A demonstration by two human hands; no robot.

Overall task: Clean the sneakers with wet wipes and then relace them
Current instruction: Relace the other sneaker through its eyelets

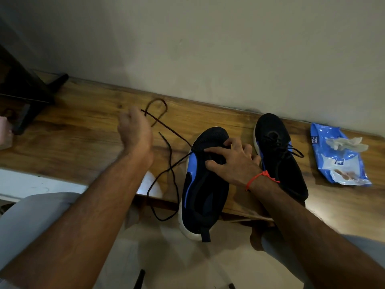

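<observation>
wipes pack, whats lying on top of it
A crumpled whitish wipe lies on top of the blue wipes pack, near its far end. Whatever is inside the pack cannot be seen, and the wooden bench beneath it is covered.

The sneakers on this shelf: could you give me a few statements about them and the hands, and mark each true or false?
1. The right hand rests on the near sneaker. True.
2. The far sneaker has no lace. False: its lace is threaded in and looks tied.
3. The left hand grips the wipes pack. False: it is raised by the loose lace; the pack lies apart at the right.
4. A crumpled wipe lies on the pack. True.
5. Both sneakers stand on the floor. False: they sit on the wooden shelf.
</observation>
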